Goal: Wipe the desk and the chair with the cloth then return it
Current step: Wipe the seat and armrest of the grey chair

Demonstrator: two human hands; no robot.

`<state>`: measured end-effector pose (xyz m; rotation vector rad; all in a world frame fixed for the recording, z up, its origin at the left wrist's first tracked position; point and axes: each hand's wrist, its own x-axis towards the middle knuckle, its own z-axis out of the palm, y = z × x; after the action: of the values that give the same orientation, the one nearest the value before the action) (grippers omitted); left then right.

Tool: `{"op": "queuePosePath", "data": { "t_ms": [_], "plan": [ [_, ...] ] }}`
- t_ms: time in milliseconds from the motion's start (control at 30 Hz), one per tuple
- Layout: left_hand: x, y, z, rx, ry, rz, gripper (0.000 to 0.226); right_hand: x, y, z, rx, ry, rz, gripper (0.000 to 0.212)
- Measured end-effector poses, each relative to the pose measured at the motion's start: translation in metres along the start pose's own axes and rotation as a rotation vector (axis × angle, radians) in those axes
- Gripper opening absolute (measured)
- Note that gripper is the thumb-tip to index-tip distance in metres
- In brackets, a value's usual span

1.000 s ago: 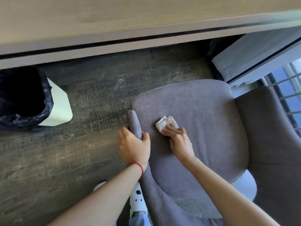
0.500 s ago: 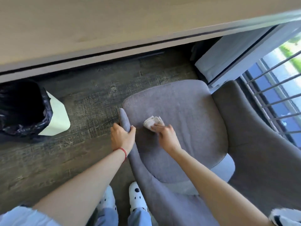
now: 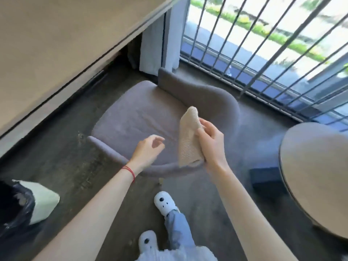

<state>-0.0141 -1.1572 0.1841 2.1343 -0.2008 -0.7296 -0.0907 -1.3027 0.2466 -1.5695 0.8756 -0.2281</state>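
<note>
The grey upholstered chair [image 3: 135, 117] stands below me, its seat facing the wooden desk [image 3: 47, 34] at the upper left. My right hand [image 3: 211, 142] holds the beige folded cloth [image 3: 189, 138] lifted above the chair's near edge; the cloth hangs down from my fingers. My left hand [image 3: 148, 149] hovers open over the near side of the seat, fingers spread, touching nothing. A red string circles my left wrist.
A white bin with a black liner [image 3: 28, 202] stands on the dark floor at lower left. A round wooden table [image 3: 316, 176] is at right, with a dark block beside it. Barred window [image 3: 263, 44] and curtain lie beyond the chair. My feet in white slippers [image 3: 164, 203] are below.
My right hand has lifted the cloth off the seat and it now hangs unfolded. My left hand has let go of the armrest. The view has swung right toward the window.
</note>
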Motion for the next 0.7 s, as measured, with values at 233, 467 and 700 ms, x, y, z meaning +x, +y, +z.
{"op": "queuePosePath", "data": {
  "t_ms": [233, 467, 700],
  "plan": [
    [-0.024, 0.059, 0.069, 0.168, -0.338, 0.289, 0.056, -0.068, 0.050, -0.088, 0.383, 0.345, 0.046, 0.028],
    [0.008, 0.058, 0.124, 0.656, -0.170, 0.642, 0.081, -0.049, 0.123, -0.115, 0.629, 0.453, 0.130, 0.032],
    [0.018, 0.039, 0.138, 0.595, -0.049, 0.736, 0.071, -0.023, 0.177, -0.094, 0.706, 0.433, 0.097, 0.039]
  ]
}}
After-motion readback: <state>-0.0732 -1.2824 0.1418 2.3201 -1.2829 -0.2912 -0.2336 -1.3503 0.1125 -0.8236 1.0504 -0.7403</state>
